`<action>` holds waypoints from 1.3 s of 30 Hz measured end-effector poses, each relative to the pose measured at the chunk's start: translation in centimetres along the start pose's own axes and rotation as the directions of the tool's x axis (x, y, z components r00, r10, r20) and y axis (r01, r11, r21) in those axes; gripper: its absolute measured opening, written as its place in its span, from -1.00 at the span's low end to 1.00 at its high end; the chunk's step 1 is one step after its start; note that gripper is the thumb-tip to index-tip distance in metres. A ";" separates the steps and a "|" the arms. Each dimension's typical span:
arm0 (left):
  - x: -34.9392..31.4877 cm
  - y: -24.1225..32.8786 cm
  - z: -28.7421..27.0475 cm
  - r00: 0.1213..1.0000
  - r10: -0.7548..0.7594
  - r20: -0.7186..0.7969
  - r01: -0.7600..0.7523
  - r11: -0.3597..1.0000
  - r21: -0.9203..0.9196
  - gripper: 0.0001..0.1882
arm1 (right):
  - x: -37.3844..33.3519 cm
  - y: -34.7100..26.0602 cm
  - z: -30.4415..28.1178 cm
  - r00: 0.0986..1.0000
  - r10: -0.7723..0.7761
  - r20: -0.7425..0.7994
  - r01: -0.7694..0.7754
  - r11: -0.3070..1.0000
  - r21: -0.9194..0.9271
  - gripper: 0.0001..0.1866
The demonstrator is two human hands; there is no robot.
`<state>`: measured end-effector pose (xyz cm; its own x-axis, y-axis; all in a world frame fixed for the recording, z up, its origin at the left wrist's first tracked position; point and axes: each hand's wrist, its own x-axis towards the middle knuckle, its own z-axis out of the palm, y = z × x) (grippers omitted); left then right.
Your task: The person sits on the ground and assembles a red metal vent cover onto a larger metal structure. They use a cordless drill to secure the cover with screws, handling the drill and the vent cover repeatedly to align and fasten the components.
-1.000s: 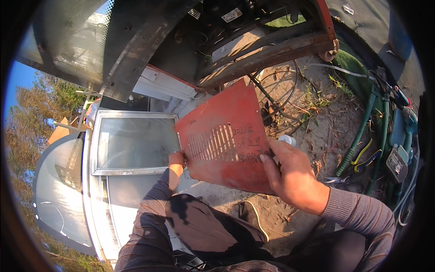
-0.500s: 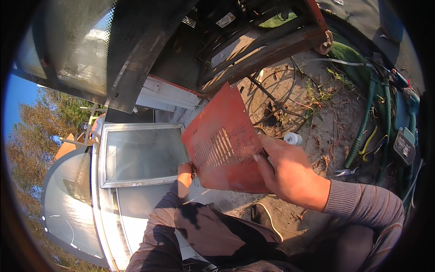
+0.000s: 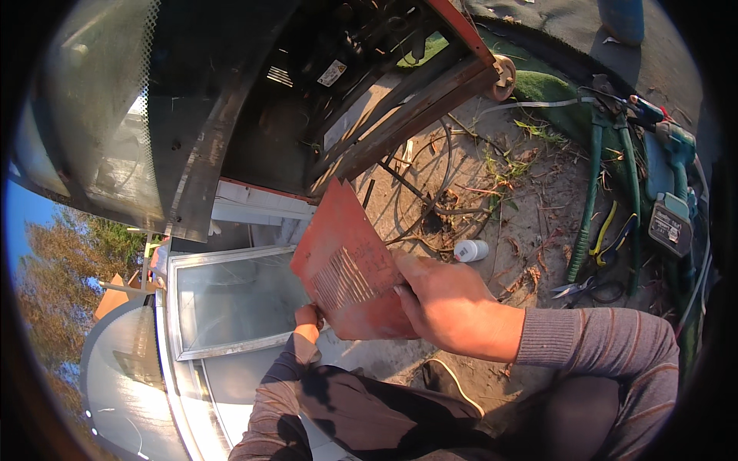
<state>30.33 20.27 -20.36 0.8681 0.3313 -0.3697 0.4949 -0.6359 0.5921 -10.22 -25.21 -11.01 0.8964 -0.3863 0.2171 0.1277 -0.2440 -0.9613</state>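
Between my hands is a red sheet-metal panel (image 3: 350, 238) with a row of slotted vents and some dark marks on its face. Its right edge is gripped by my right hand (image 3: 450, 301), thumb on the near face and the other fingers mostly behind. My left hand (image 3: 308, 316) is closed at the panel's lower left edge, its fingers partly hidden. The panel's upper tip is close to a rusty open machine frame (image 3: 400, 115), but I cannot tell whether they touch.
A framed glass pane (image 3: 238, 300) lies at left beside a curved glass sheet (image 3: 123, 384). On the dirt at right are a white plastic bottle (image 3: 470, 250), scissors (image 3: 570, 290), green-handled bolt cutters (image 3: 588, 207), yellow-and-black pliers (image 3: 607, 234), cables (image 3: 438, 207) and a cordless power tool (image 3: 676, 180).
The view has shifted, bringing the machine frame and tools further left in the picture. The panel appears tilted more and narrower, with both hands still on it.
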 end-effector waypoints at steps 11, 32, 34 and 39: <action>-2.1 2.8 0.4 0.970 0.195 0.143 -0.195 0.981 -0.014 -0.78 | 0.7 0.1 -2.6 0.998 -0.013 -0.069 0.017 0.998 0.056 -0.58; -15.7 16.8 3.9 0.807 0.562 -0.182 -0.575 0.676 -0.462 -0.80 | 2.8 -2.4 -11.7 0.868 -0.152 -0.472 0.090 0.984 -0.153 -0.66; -17.1 19.0 5.0 0.799 0.569 -0.196 -0.583 0.651 -0.486 -0.79 | 3.5 -2.4 -12.5 0.816 -0.182 -0.548 0.100 0.979 -0.176 -0.74; -18.4 23.2 6.8 0.787 0.595 -0.161 -0.580 0.628 -0.519 -0.77 | 6.3 -1.4 -14.9 0.738 -0.276 -0.616 0.095 0.946 -0.310 -0.69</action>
<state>25.60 -5.34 -4.70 0.9843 -0.0055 0.1763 -0.1728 -0.2299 0.9577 -11.01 -40.57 -5.81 0.3644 -0.7659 0.5298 0.0741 -0.5432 -0.8363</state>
